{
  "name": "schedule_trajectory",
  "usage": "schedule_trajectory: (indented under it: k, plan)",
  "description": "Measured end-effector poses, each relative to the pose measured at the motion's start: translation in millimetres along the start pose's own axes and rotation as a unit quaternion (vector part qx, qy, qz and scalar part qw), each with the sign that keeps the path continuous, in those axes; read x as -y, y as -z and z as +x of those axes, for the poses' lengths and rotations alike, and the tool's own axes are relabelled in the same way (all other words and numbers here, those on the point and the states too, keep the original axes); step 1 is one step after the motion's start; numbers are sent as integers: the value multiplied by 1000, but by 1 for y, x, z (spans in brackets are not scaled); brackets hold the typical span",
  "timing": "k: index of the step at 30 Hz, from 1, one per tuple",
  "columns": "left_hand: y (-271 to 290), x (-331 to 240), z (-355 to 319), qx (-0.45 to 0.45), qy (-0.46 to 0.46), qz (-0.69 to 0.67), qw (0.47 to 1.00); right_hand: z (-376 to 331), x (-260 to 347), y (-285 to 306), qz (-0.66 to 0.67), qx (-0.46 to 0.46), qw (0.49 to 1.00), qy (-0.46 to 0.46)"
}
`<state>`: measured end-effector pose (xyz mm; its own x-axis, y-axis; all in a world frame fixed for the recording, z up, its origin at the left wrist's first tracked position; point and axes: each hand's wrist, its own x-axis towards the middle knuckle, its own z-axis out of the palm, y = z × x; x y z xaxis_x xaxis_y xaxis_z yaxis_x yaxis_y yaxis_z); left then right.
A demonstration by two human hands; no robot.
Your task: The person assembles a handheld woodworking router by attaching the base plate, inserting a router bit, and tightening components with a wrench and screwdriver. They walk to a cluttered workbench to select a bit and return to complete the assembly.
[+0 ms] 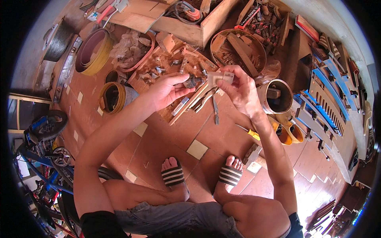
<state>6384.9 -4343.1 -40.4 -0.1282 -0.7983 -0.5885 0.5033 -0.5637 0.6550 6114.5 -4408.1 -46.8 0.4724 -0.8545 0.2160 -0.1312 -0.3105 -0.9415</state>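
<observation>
My left hand pinches a small dark metal piece between thumb and fingers. Opposite it, my right hand grips a pale, flat, roughly rectangular piece with a small hole in it. The two pieces are close together; I cannot tell whether they touch. Below them, pliers and narrow wooden strips lie at the edge of a wooden board strewn with small metal parts. A yellow-handled screwdriver is on the floor beside my right forearm.
A round tub of wood and metal scraps stands beyond my right hand, with a white bucket nearer. Yellow rolls sit at left, below a larger yellow ring. Blue metal parts line the right; a bicycle stands left.
</observation>
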Motion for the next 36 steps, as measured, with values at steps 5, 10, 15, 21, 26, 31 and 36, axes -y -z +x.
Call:
schedule_trajectory:
  k: [5, 10, 15, 21, 26, 31, 36]
  plan:
    - [-8, 0, -2, -5, 3, -5, 1000, 7, -1, 5, 67, 29, 986, -153]
    - [-2, 5, 0, 14, -10, 12, 1000, 12, 15, 4, 105, 23, 959, -264]
    - [-4, 9, 2, 25, -25, 13, 999, 13, 19, 7, 126, 17, 940, -317]
    - [-11, 7, 4, 49, -33, 19, 998, 14, 15, 8, 115, 41, 947, -297]
    - [-19, 10, 3, 39, -25, 16, 999, 16, 33, 4, 145, 44, 938, -312]
    - [-20, 6, 2, 38, -24, 7, 999, 17, 22, 11, 178, 135, 950, -219]
    - [-20, 7, 0, 45, -25, 1, 999, 18, 22, 15, 166, 153, 941, -253]
